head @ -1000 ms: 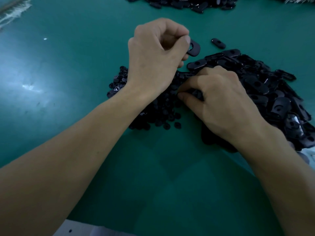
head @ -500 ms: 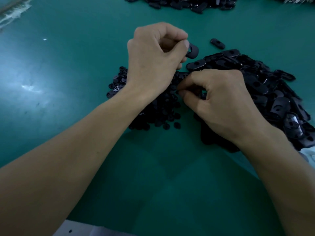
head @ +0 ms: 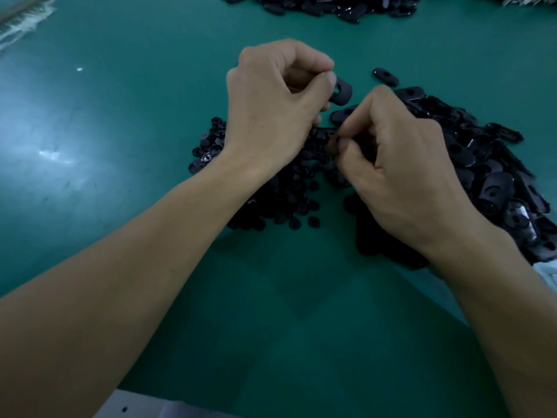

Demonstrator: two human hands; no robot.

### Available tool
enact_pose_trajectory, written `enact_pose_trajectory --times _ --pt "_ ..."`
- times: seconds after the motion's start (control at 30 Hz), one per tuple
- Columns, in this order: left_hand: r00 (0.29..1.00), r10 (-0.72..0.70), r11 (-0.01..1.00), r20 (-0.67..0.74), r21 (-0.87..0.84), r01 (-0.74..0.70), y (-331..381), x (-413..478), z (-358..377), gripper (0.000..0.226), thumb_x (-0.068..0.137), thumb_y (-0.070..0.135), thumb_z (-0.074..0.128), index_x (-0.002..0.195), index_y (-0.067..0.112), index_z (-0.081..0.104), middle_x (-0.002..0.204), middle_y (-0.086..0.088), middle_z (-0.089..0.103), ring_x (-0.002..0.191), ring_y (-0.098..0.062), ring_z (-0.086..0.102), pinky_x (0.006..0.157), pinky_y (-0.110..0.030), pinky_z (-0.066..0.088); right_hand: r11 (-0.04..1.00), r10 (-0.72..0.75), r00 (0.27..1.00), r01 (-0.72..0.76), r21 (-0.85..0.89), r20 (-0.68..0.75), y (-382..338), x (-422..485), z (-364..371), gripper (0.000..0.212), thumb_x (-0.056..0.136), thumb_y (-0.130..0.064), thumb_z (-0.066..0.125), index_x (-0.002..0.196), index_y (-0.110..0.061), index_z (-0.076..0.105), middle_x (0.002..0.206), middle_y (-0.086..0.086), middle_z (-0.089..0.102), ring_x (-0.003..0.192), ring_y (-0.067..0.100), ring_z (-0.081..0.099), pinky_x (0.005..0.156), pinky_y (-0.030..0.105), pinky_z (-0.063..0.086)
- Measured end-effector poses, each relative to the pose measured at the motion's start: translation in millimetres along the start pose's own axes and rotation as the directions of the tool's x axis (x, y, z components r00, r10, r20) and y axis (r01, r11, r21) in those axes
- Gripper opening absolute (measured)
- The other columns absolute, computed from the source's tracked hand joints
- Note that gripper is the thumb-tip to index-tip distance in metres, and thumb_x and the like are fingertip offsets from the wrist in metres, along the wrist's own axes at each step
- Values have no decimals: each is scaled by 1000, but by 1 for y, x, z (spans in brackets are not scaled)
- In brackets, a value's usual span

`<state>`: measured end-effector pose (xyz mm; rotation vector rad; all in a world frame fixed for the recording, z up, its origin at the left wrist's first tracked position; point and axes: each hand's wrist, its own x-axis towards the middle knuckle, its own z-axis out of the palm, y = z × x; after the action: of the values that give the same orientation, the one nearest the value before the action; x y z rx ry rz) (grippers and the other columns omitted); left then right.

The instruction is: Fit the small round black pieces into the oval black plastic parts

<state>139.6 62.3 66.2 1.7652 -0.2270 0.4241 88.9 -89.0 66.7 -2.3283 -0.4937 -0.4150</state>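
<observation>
My left hand [head: 271, 104] is raised above the green table and pinches an oval black plastic part [head: 342, 92] between thumb and forefinger. My right hand [head: 398, 164] hovers just to its right with fingers curled, thumb and forefinger pinched together at the tips; whatever they hold is too small to make out. A heap of small round black pieces [head: 289, 203] lies beneath both hands. A larger heap of oval black parts [head: 488, 164] spreads to the right, partly hidden by my right hand.
A single oval part [head: 385, 76] lies apart behind the heap. Another pile of black parts [head: 325, 6] runs along the far edge of the green table [head: 120, 146]. White fabric [head: 548, 274] shows at the right edge.
My right hand has lifted off the heap of round pieces and moved up toward the oval part in my left hand. My left hand has stayed almost still.
</observation>
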Motion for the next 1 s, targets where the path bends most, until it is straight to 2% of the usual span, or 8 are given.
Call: enact_pose_trajectory --times 0.13,0.27,0.33,0.47,0.57,0.67,0.77,1.0 --pt "1000 4 1000 0 5 -4 -1 0 0 5 91 9 72 95 10 75 79 0 75 68 -12 74 63 -29 61 1000 -2 999 2 18 -39 2 1 -3 2 95 -12 63 97 -11 63 85 -11 67 77 10 61 66 19 46" --pt "1000 11 1000 -4 15 -11 -3 0 0 4 90 11 72 93 12 74 78 2 75 68 -12 74 63 -29 62 999 -18 1000 19 27 -24 4 0 -4 1 97 -13 65 98 -12 64 80 -6 69 72 11 61 64 15 44" --pt "1000 15 1000 2 20 -15 -3 0 0 5 90 11 72 93 12 75 79 1 75 69 -12 75 65 -30 62 999 -38 998 39 29 -49 4 0 -4 3 96 -14 66 97 -11 65 79 0 70 71 12 62 65 20 46" --pt "998 48 996 37 75 -50 -2 0 0 6 89 12 72 93 14 75 79 4 75 70 -10 74 70 -32 62 998 -65 987 64 -6 -150 4 3 -8 4 93 -21 71 95 -17 71 89 -4 65 77 -1 57 72 15 43" --pt "995 56 995 87 71 -62 0 -2 2 5 89 11 73 92 12 76 77 2 75 68 -11 74 69 -33 63 999 2 961 12 50 -278 5 5 -11 5 92 -23 73 94 -27 69 86 -13 63 77 -2 59 72 14 45" --pt "988 70 997 139 30 -75 2 -6 4 5 89 10 74 93 9 76 79 2 76 70 -11 75 69 -32 63 991 98 933 -59 121 -346 5 6 -12 7 93 -23 72 97 -28 69 86 -20 67 77 1 67 73 16 52" --pt "981 75 997 178 -1 -76 3 -8 7 6 87 10 76 93 9 76 83 -1 76 76 -12 75 73 -34 63 982 157 921 -107 158 -355 5 8 -12 8 93 -21 71 99 -27 70 89 -20 68 82 0 70 76 15 53" --pt "982 67 997 177 -46 -60 4 -9 7 6 87 5 76 90 10 73 82 -3 75 75 -16 75 72 -37 63 974 192 934 -145 171 -300 5 10 -12 12 93 -19 67 93 -30 67 84 -19 68 78 1 69 73 16 52"
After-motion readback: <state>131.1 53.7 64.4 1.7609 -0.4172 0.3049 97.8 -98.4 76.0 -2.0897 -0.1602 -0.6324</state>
